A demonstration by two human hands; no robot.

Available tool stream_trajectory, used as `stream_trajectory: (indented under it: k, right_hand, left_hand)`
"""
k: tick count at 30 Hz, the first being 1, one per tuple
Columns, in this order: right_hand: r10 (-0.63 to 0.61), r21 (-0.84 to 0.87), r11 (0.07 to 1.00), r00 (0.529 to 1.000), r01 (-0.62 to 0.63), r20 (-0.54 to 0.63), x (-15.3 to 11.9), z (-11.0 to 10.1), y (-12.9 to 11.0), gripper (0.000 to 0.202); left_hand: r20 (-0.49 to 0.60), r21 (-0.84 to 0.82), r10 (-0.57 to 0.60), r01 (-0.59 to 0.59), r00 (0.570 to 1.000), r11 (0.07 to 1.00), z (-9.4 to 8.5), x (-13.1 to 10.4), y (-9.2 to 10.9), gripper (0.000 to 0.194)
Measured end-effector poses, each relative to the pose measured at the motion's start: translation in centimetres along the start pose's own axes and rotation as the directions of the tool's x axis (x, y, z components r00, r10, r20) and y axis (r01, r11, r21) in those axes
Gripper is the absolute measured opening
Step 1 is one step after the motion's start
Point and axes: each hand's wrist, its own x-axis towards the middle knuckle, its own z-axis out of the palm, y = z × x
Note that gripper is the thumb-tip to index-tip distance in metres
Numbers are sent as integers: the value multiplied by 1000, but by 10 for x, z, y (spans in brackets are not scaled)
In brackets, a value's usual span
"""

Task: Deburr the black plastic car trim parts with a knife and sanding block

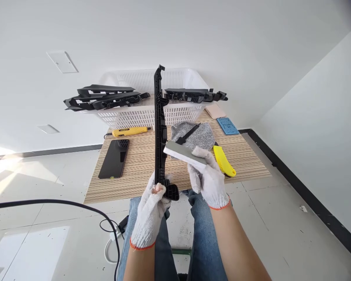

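My left hand (150, 212), in a white knit glove with a hole at the thumb, is closed around the lower end of a long black plastic trim piece (159, 132). The piece stands nearly upright in front of me, its ribbed side toward me. In my right hand (209, 179), also gloved, is a white sanding block (184, 153) with a grey face. The block's far end meets or nearly meets the right edge of the trim piece; whether they touch I cannot tell.
A white plastic basket (128, 119) carries several black trim pieces (105, 95). On the striped table lie a phone (114, 158), a yellow corded tool (130, 131), a grey cloth (204, 134) under a slim black tool, a yellow-handled tool (224, 160) and a blue packet (227, 126). A black cable (61, 201) crosses lower left.
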Motion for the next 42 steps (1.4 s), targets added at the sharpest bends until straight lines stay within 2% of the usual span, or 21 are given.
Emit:
stream_trajectory:
  k: [3, 6, 9, 11, 13, 17, 20, 21, 22, 24, 26, 28, 30, 31, 33, 35, 37, 39, 40, 41, 42]
  right_hand:
    - [-46, 18, 999, 998, 46, -33, 0, 4, -6, 27]
    - [-27, -216, 976, 999, 31, 21, 16, 15, -14, 29]
    - [-23, -618, 776, 986, 123, 166, 45, 31, -26, 32]
    - [-226, -714, 666, 971, 215, 81, 65, 40, -33, 28]
    - [-375, -683, 689, 926, 243, -49, 78, 47, -35, 27]
    - [-169, -605, 759, 970, 242, 176, 84, 50, -26, 33]
    - [-371, -603, 763, 922, 233, -113, 83, 46, -17, 30]
    - [-394, -551, 803, 896, 228, -203, 83, 45, -15, 30]
    - [-353, -489, 845, 913, 217, -205, 82, 44, -15, 31]
    - [-183, -448, 878, 983, 167, 7, 82, 43, -17, 36]
    - [-154, -549, 816, 984, 180, 93, 81, 42, -19, 36]
    - [-379, -640, 733, 920, 230, -102, 82, 40, -19, 30]
    - [-489, -597, 765, 821, 242, -294, 82, 37, -18, 26]
    - [-434, -528, 817, 851, 232, -297, 82, 36, -18, 28]
    - [-196, -421, 895, 978, 146, -77, 80, 34, -17, 33]
    - [-45, -480, 871, 991, 100, 125, 77, 35, -16, 35]
    - [-156, -613, 779, 988, 133, 17, 75, 36, -16, 30]
    - [-386, -662, 737, 890, 138, -244, 77, 36, -15, 26]
    - [-430, -624, 768, 836, 141, -340, 78, 35, -15, 27]
    - [-410, -545, 824, 826, 153, -387, 79, 34, -16, 29]
    - [-336, -439, 885, 867, 157, -367, 80, 32, -17, 32]
  left_hand:
    - [-10, 5, -3, 3, 1000, 1000, 1, 0, 0, 43]
    - [-27, 5, -1, 1, 1000, 1000, 4, 1, 1, 42]
    - [-88, -6, -3, 2, 996, 1000, 6, 2, 1, 42]
    - [-129, -2, -20, 20, 991, 1000, 5, 3, 2, 46]
    - [-161, -1, -42, 43, 986, 999, 5, 3, 2, 52]
    - [-197, -14, -47, 45, 979, 999, 5, 4, 3, 58]
    - [-241, 7, -39, 42, 970, 999, 6, 3, 3, 60]
    - [-255, 20, -40, 46, 966, 999, 7, 2, 3, 61]
    - [-264, 31, -41, 51, 964, 998, 7, 2, 3, 61]
    - [-262, 47, -37, 51, 964, 998, 7, 1, 3, 61]
    - [-257, 64, -22, 39, 966, 997, 7, 0, 2, 61]
    - [-257, 80, -6, 28, 966, 996, 8, 0, 1, 61]
    - [-256, 87, -5, 28, 967, 996, 8, -1, 0, 61]
    - [-255, 86, -7, 30, 967, 996, 8, -1, 0, 61]
    - [-254, 85, -5, 27, 967, 996, 8, -1, 0, 63]
    - [-247, 93, 20, 3, 969, 996, 8, -1, 0, 66]
    - [-227, 105, 43, -20, 973, 994, 8, -1, -1, 66]
    - [-195, 108, 42, -21, 980, 994, 8, -1, -1, 64]
    - [-182, 103, 33, -15, 983, 995, 8, -1, -2, 64]
    - [-172, 97, 24, -8, 985, 995, 8, -1, -2, 64]
    - [-165, 93, 20, -5, 986, 996, 8, -1, -2, 64]
